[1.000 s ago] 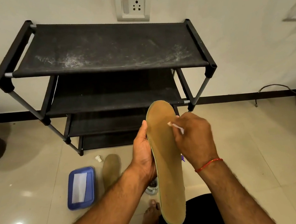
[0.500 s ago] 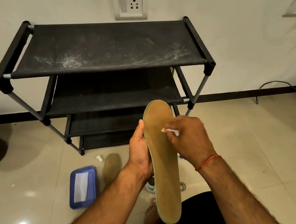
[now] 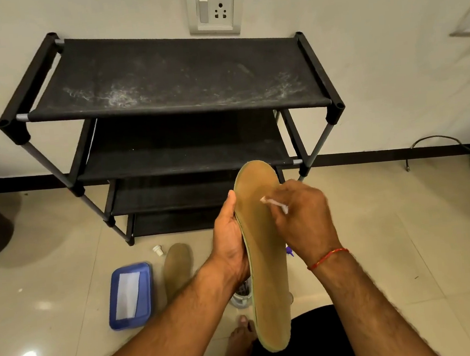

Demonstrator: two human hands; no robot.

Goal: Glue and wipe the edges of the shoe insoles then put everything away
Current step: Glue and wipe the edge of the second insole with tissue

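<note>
Over the tiled floor (image 3: 405,233) by the shoe rack (image 3: 175,77), left grip (image 3: 230,244) is curled round the insole (image 3: 266,275) at its left edge. Right grip (image 3: 303,217) pinches a small white wipe (image 3: 273,202) on its upper face. The second insole (image 3: 177,265) lies flat beside a blue box (image 3: 131,295); plain tile runs off right.

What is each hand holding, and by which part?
Left hand grips the insole by its left edge, upper half. Right hand pinches a white stick-like item by its rear end, tip on the insole.
</note>
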